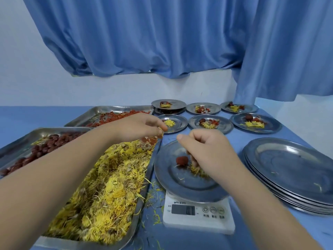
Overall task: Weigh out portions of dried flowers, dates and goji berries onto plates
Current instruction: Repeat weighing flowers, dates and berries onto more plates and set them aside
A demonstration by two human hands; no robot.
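A steel plate (pixel 173 179) sits on a white digital scale (pixel 198 213). On it lie one red date (pixel 182 160) and a small tuft of yellow dried flowers (pixel 197 171). My right hand (pixel 207 150) hovers over the plate, fingers curled down and pinching the flowers. My left hand (pixel 142 126) is above the far end of the flower tray (pixel 100 188), fingers curled around several goji berries. A tray of dates (pixel 36 148) lies at the left and a tray of goji berries (pixel 115 117) behind it.
Several filled plates (pixel 210 123) stand in two rows at the back of the blue table. A stack of empty steel plates (pixel 292 172) lies at the right. Loose petals are scattered between flower tray and scale. Blue curtains hang behind.
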